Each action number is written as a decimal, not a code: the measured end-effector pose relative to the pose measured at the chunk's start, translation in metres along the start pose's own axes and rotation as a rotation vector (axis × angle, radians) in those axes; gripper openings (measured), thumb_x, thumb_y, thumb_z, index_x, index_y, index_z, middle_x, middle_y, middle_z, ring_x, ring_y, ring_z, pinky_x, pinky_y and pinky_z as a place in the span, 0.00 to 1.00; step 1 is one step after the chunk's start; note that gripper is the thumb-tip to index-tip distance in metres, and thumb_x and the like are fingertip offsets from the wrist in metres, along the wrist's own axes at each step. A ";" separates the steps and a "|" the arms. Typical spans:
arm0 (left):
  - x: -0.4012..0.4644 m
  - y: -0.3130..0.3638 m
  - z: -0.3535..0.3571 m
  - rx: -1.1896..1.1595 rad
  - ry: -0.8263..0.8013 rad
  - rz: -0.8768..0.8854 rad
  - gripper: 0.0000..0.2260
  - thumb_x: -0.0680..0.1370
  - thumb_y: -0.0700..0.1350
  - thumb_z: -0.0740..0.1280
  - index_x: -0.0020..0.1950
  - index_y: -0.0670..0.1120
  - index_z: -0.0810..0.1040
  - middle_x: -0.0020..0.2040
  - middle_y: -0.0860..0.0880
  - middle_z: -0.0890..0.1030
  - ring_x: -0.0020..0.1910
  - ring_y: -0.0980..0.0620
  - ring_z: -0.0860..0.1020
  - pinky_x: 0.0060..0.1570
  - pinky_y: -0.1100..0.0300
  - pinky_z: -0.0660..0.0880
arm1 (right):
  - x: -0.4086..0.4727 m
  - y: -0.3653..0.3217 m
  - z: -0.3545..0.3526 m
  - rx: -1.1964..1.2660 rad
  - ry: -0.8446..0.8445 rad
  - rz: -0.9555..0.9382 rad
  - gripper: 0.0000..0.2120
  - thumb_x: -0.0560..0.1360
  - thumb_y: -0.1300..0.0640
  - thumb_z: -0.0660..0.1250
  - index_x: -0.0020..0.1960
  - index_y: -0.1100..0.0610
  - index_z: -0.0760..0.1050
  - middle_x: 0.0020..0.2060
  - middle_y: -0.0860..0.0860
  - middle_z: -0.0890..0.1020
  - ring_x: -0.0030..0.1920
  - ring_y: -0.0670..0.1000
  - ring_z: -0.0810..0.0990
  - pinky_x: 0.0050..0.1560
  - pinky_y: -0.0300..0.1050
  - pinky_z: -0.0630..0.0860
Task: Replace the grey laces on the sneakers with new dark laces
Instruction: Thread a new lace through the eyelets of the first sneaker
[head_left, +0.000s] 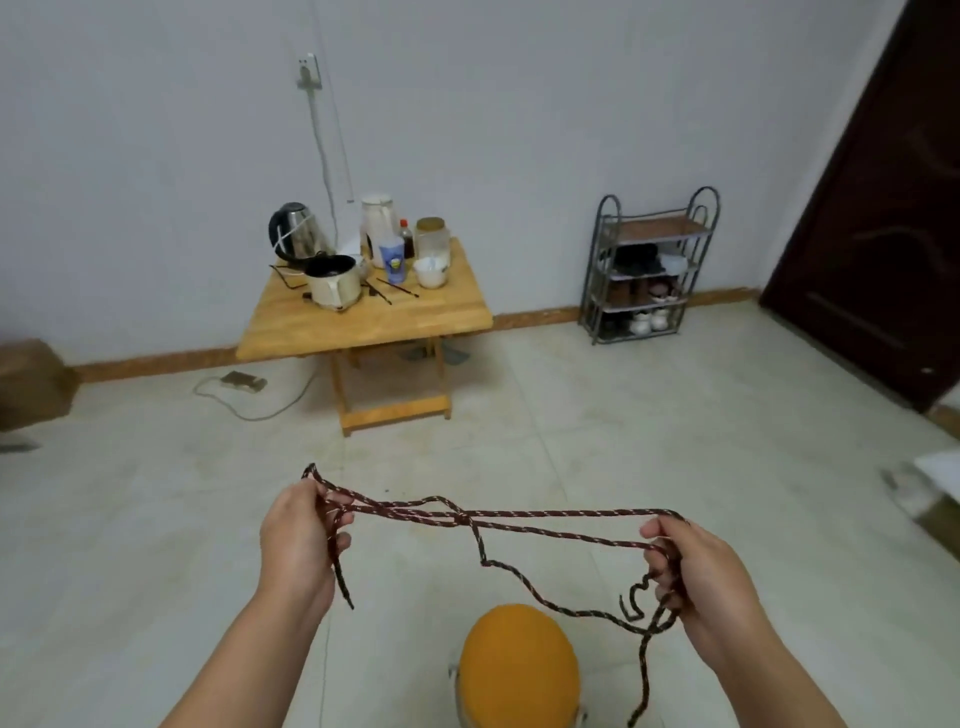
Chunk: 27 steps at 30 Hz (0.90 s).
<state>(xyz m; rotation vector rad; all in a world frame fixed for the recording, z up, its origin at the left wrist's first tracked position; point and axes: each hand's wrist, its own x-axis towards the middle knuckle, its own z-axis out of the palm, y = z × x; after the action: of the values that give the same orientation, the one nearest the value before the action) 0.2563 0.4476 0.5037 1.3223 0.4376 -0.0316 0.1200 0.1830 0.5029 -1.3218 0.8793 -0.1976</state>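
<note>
Beyond the hands stands a wooden table (374, 317); a shoe rack (649, 265) is further right, and an orange stool (519, 670) sits below them. The left hand (296, 540) and right hand (696, 577) pinch the dark lace (519, 515), speckled, knotted and stretched between them.

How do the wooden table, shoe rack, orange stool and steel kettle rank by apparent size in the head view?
1. Wooden table
2. Shoe rack
3. Orange stool, though it is nearer the camera and cut off by the frame, so 2 and 3 are uncertain
4. Steel kettle
</note>
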 end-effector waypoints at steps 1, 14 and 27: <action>0.011 0.000 0.009 0.029 -0.040 0.005 0.09 0.74 0.37 0.52 0.37 0.44 0.67 0.33 0.48 0.72 0.26 0.54 0.66 0.18 0.67 0.59 | 0.003 -0.001 0.001 0.042 0.049 0.003 0.10 0.77 0.62 0.57 0.38 0.58 0.72 0.20 0.48 0.66 0.24 0.48 0.59 0.27 0.40 0.56; 0.150 0.029 0.088 0.231 -0.599 -0.230 0.12 0.79 0.39 0.51 0.36 0.47 0.64 0.31 0.49 0.67 0.16 0.59 0.60 0.16 0.71 0.55 | -0.010 -0.006 0.065 0.601 0.614 -0.023 0.13 0.78 0.58 0.55 0.36 0.59 0.69 0.17 0.46 0.63 0.17 0.43 0.61 0.18 0.32 0.56; 0.153 0.008 0.183 0.111 -0.659 -0.381 0.14 0.81 0.40 0.51 0.35 0.48 0.62 0.20 0.53 0.63 0.28 0.53 0.58 0.47 0.54 0.75 | -0.062 0.011 0.004 0.762 1.089 -0.111 0.16 0.79 0.55 0.52 0.35 0.58 0.68 0.16 0.49 0.64 0.18 0.46 0.60 0.27 0.40 0.55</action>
<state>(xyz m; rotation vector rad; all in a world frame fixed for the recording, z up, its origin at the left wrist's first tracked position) 0.4523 0.3120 0.4932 1.2365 0.1159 -0.7955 0.0773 0.2258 0.5207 -0.4615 1.4180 -1.2860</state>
